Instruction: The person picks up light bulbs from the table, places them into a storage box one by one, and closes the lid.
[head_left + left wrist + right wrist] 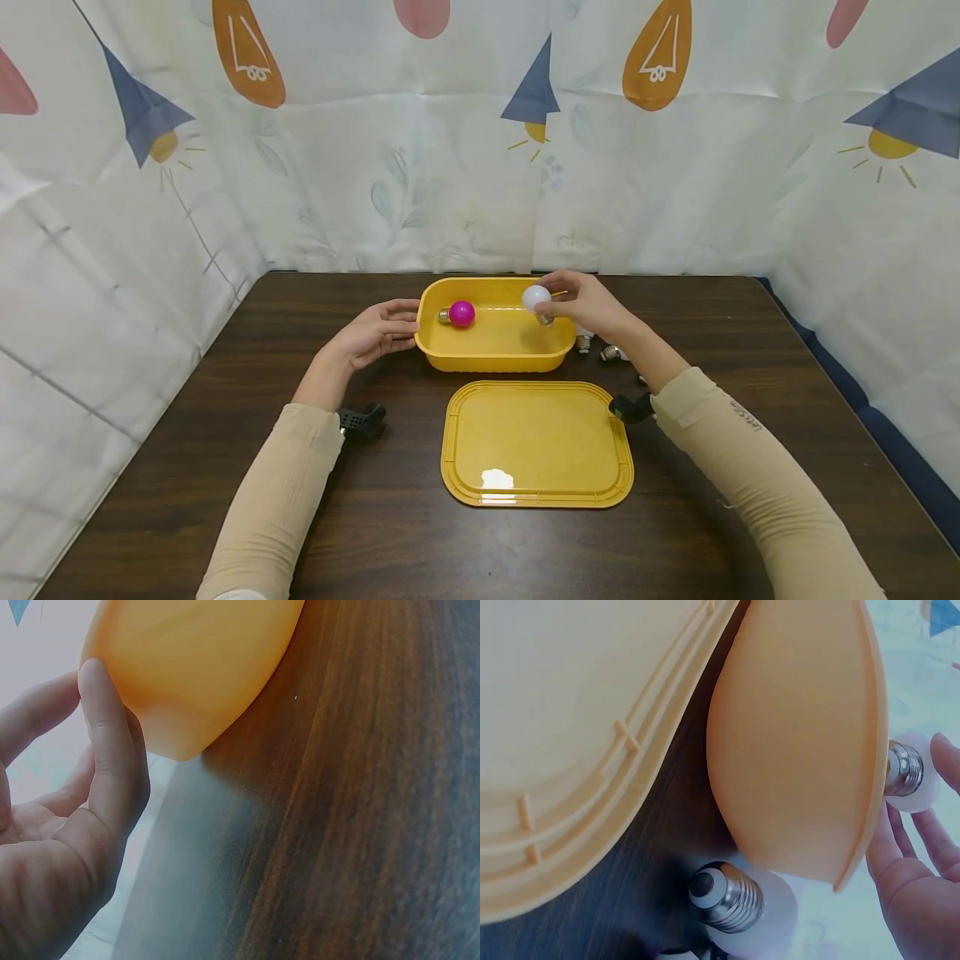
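White bulb (535, 297) in right hand (589, 302)

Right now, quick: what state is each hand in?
Left hand: open, touching the yellow box.
Right hand: closed, holding a white bulb.

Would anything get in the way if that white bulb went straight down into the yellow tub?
Nothing visible would. The right grip holds the white bulb over a bare stretch of the yellow tub, toward its right end; the pink bulb lies off toward the left end.
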The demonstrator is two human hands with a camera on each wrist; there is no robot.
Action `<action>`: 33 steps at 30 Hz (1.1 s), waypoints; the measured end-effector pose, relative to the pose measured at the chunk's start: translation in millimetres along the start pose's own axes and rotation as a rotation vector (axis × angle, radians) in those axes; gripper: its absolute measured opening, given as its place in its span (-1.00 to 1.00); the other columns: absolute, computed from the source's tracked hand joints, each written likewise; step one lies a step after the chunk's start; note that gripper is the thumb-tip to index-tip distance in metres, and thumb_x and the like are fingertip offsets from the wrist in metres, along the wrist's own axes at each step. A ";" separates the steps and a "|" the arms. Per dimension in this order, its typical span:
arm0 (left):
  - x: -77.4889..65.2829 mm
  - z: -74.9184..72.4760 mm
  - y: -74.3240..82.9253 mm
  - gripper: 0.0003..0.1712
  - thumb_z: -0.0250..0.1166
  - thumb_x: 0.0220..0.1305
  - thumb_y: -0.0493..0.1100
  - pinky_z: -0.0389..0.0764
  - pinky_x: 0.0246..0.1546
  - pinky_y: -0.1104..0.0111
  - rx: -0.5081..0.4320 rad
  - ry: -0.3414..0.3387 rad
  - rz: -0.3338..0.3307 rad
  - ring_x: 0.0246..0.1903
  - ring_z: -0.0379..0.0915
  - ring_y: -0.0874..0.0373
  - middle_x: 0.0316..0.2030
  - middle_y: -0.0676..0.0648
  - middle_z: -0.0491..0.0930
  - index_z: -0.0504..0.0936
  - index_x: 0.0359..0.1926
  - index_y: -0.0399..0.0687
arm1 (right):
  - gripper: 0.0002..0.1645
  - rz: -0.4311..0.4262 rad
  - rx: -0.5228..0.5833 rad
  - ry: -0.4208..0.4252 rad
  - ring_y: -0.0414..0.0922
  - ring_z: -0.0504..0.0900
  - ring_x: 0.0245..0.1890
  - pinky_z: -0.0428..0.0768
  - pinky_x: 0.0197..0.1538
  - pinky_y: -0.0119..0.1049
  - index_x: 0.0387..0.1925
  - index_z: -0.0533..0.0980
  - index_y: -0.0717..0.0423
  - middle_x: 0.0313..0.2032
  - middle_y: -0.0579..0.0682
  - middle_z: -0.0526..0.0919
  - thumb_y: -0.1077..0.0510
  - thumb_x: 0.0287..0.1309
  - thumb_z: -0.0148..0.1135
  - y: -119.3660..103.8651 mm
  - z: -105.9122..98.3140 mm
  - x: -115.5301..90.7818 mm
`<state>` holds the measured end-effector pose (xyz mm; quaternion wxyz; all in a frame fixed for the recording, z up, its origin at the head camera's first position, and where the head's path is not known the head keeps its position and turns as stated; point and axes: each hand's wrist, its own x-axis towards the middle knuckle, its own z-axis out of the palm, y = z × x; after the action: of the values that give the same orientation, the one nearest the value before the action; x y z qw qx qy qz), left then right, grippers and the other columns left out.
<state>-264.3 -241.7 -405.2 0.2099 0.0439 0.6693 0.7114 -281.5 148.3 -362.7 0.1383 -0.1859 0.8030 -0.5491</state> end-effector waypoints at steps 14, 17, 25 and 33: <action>1.3 -0.5 -0.7 -0.33 0.20 0.50 -0.36 0.69 -0.01 0.29 -0.013 -0.001 0.000 -0.16 0.68 0.10 0.27 -0.36 0.43 0.18 0.53 -0.27 | -0.43 0.004 0.039 -0.019 0.11 0.55 0.20 0.48 0.28 0.18 0.30 0.47 0.14 0.21 0.15 0.52 0.10 0.34 0.41 0.5 8.0 3.6; 1.5 -0.5 -1.1 -0.34 0.21 0.50 -0.36 0.70 -0.02 0.29 -0.017 0.005 -0.001 -0.16 0.69 0.10 0.25 -0.34 0.45 0.21 0.52 -0.26 | -0.42 0.003 0.037 -0.019 0.11 0.55 0.20 0.48 0.29 0.17 0.30 0.48 0.14 0.21 0.14 0.53 0.08 0.34 0.41 0.6 9.8 5.3; 0.5 -0.5 -0.1 -0.32 0.20 0.51 -0.36 0.70 -0.06 0.33 -0.006 -0.001 0.004 -0.17 0.68 0.12 0.22 -0.32 0.47 0.17 0.53 -0.29 | -0.45 -0.005 0.038 -0.021 0.11 0.57 0.17 0.52 0.26 0.07 0.29 0.49 0.16 0.19 0.15 0.54 0.11 0.34 0.40 -2.9 16.7 8.5; 0.6 -1.4 -0.9 -0.33 0.21 0.50 -0.36 0.69 -0.01 0.28 -0.012 -0.005 0.005 -0.16 0.68 0.10 0.17 -0.26 0.51 0.20 0.52 -0.27 | -0.47 -0.006 0.038 -0.026 0.12 0.58 0.14 0.49 0.29 0.04 0.25 0.52 0.18 0.18 0.15 0.56 0.12 0.32 0.42 -3.4 21.9 11.7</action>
<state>-265.1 -242.7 -406.3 0.2098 0.0461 0.6644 0.7158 -282.1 123.7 -367.6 0.1507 -0.1928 0.7900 -0.5622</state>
